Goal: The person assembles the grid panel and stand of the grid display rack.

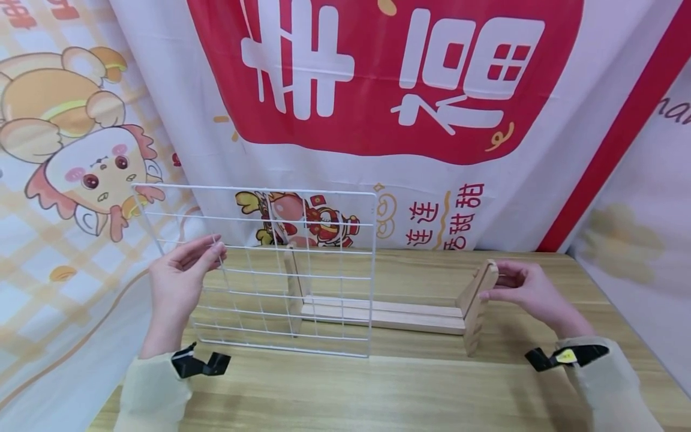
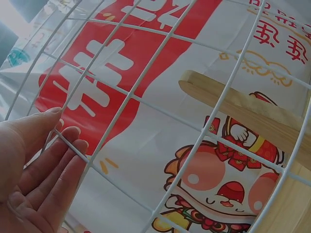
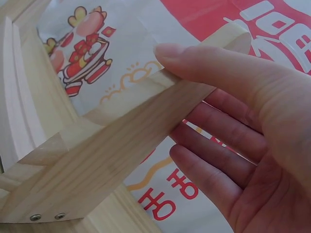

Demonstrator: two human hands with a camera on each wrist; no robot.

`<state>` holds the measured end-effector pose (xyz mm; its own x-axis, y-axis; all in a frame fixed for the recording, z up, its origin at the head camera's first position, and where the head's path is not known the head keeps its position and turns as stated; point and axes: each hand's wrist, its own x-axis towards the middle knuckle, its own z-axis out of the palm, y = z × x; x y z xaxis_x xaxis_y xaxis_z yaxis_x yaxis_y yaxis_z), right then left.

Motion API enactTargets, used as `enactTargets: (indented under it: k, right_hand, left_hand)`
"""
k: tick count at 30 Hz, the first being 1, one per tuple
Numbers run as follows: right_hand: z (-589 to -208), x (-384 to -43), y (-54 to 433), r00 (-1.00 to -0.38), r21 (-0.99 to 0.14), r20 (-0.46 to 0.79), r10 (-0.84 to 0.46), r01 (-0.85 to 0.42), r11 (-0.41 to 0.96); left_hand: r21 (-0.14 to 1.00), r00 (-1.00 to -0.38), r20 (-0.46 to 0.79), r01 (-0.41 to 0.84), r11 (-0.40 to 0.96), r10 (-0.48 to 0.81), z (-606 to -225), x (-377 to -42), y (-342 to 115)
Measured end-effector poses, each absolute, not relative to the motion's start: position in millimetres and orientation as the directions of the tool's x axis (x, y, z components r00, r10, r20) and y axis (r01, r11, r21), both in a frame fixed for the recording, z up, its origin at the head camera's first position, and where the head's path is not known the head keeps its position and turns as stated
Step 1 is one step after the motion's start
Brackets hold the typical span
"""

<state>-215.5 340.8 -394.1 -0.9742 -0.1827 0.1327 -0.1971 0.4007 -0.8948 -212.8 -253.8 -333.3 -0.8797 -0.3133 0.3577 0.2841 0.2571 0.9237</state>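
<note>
A white wire grid panel (image 1: pixel 372 276) stands nearly upright in the head view, in front of the left part of a wooden stand (image 1: pixel 383 312). My left hand (image 1: pixel 180 276) pinches the panel's wires near its left side, thumb against fingertips. Whether its bottom edge touches the table cannot be told. The stand has a slatted base between two slanted uprights; the left one shows through the grid. My right hand (image 1: pixel 531 294) holds the right upright (image 3: pixel 112 126) near its top, with the thumb on the near edge and the fingers behind. Two screws (image 3: pixel 47 217) show low on that upright.
The wood-grain table (image 1: pixel 421 390) lies under the stand. Behind it hangs a white cloth (image 1: pixel 518 198) with red and cartoon prints, and printed cloth (image 1: pixel 81 288) also borders the left side. Black straps (image 1: pixel 567 357) circle both wrists.
</note>
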Motion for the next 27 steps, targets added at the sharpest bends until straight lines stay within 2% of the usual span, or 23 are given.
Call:
enactTargets:
  k: [5, 16, 27]
  right_hand:
    - [-398, -217, 342, -0.969, -0.899, 0.149, -0.195, -0.215, 0.381]
    - [-400, -215, 341, -0.974, -0.899, 0.149, -0.171, -0.206, 0.386]
    - [-402, -213, 339, -0.976, -0.903, 0.154, -0.156, -0.203, 0.38]
  left_hand:
    - [0.921, -0.872, 0.383, 0.337, 0.194, -0.305, -332, -213, -249]
    - [0.924, -0.898, 0.382, 0.371, 0.09, -0.219, -329, -218, -239]
    - [0.947, -0.925, 0.322, 0.316, 0.064, -0.2, -326, -222, -216]
